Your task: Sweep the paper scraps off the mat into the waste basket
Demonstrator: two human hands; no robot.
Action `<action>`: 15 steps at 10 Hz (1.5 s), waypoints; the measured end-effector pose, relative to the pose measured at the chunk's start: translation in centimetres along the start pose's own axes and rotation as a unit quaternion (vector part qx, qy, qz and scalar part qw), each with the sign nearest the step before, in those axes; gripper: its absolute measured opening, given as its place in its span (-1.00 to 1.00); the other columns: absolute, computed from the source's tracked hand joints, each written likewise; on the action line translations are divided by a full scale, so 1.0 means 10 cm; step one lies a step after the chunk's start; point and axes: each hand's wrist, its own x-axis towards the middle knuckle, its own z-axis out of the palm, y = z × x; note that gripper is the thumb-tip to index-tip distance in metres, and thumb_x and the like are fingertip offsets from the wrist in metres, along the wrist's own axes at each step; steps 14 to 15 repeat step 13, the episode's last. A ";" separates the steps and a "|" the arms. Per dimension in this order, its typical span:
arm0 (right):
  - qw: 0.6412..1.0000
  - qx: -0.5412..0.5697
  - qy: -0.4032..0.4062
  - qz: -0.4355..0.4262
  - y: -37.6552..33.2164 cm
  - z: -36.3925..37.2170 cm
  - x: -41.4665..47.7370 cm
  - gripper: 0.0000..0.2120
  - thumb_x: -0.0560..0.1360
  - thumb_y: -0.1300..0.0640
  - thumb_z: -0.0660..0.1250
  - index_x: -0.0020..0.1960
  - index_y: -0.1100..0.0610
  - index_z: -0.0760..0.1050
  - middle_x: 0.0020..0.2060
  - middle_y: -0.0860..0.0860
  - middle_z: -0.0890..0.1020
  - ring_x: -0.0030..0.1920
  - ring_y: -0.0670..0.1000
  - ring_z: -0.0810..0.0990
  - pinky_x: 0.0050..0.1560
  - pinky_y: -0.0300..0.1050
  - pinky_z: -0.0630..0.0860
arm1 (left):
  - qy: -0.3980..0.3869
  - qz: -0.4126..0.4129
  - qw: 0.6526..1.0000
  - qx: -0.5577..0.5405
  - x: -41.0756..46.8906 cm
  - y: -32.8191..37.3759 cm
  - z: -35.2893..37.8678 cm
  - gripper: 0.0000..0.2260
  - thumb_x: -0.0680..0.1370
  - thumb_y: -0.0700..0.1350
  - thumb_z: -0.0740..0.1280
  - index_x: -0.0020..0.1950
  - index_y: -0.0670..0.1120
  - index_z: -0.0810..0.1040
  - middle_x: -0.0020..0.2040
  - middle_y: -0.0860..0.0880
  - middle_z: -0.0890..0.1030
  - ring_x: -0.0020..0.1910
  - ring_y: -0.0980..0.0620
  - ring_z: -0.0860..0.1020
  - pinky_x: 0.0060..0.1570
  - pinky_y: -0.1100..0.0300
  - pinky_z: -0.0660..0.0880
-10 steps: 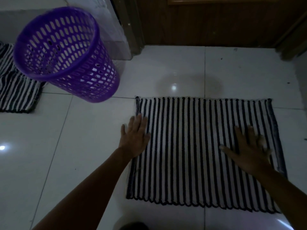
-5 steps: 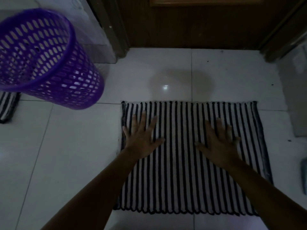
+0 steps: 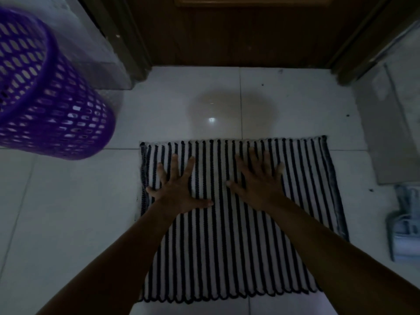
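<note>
Left hand [image 3: 179, 192] and right hand [image 3: 261, 185] press flat, fingers spread, on the black-and-white striped woven mat's [image 3: 227, 258] far half. I can see no scraps in the dim light. The purple perforated plastic waste basket [image 3: 56, 110] stands beyond the mat's far-left corner, so swept scraps may scatter short of it.

Black-and-white striped mat [image 3: 238, 246], purple basket [image 3: 56, 114]

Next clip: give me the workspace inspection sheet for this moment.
Surface: white tiled floor, glossy.
Job's things: striped mat lies flat; purple waste basket on the floor to its far left, apart; no paper scraps seen.
Clutter: pale blue-grey object at right edge, unclear.
Hands: left hand and right hand flat on the mat, fingers spread.
Cables: nothing seen.
Surroundings: wooden door beyond the mat.
</note>
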 end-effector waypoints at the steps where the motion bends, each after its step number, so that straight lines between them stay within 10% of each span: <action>1: 0.999 -0.002 0.017 0.036 0.27 -0.02 0.06 -0.30 0.47 -0.47 -0.21 0.46 -0.25 -0.43 0.51 -0.10 -0.37 0.50 0.15 -0.40 0.37 0.44 -0.34 | 0.006 0.006 1.000 -0.009 0.01 -0.02 0.00 0.27 0.13 0.54 0.44 0.45 0.40 -0.49 0.52 0.11 -0.56 0.51 -0.22 -0.48 0.30 -0.62 -0.06; 4: 0.972 0.032 0.045 0.230 1.28 -0.28 -0.20 -0.25 0.50 -0.43 -0.17 0.54 -0.08 -0.30 0.55 0.03 -0.25 0.53 0.17 -0.27 0.42 0.42 -0.19 | 0.012 -0.003 1.000 0.008 0.02 0.01 -0.01 0.27 0.12 0.56 0.41 0.48 0.38 -0.47 0.53 0.09 -0.53 0.52 -0.25 -0.46 0.31 -0.61 -0.06; 7: 0.992 0.017 0.065 0.105 0.83 0.69 -1.65 -0.29 0.53 -0.29 -0.08 0.57 0.05 -0.04 0.56 0.15 -0.09 0.54 0.25 -0.16 0.44 0.36 0.01 | 0.152 0.047 0.987 -0.022 -0.83 0.01 0.85 -0.16 0.47 0.52 -0.06 0.63 0.17 -0.24 0.63 -0.06 -0.33 0.59 -0.21 -0.32 0.45 -0.46 -0.15; 9: 0.985 0.068 0.011 0.155 0.92 0.86 -2.00 -0.23 0.49 -0.36 0.05 0.55 -0.14 -0.22 0.56 0.07 -0.19 0.53 0.25 -0.17 0.40 0.44 0.03 | 0.034 0.027 0.999 0.012 -1.27 -0.43 1.27 0.11 0.20 0.66 0.12 0.55 0.30 -0.38 0.52 0.03 -0.57 0.53 -0.21 -0.46 0.38 -0.54 -0.09; 11: 0.971 0.114 -0.025 0.208 0.86 0.74 -2.00 -0.16 0.49 -0.32 0.16 0.50 -0.18 -0.35 0.54 0.02 -0.29 0.52 0.23 -0.25 0.38 0.49 0.00 | 0.035 0.026 0.998 0.036 -1.28 -0.34 1.16 0.06 0.36 0.47 0.33 0.57 0.28 -0.34 0.54 -0.02 -0.53 0.55 -0.25 -0.41 0.40 -0.53 -0.05; 15: 0.981 0.107 0.005 0.159 0.32 0.39 -2.25 -0.22 0.54 -0.30 0.09 0.54 -0.11 -0.31 0.54 0.05 -0.28 0.53 0.20 -0.25 0.42 0.42 -0.11 | 0.075 0.048 0.996 0.016 -1.81 0.04 0.97 -0.12 0.49 0.45 0.17 0.61 0.22 -0.29 0.60 -0.07 -0.41 0.57 -0.22 -0.36 0.45 -0.42 -0.14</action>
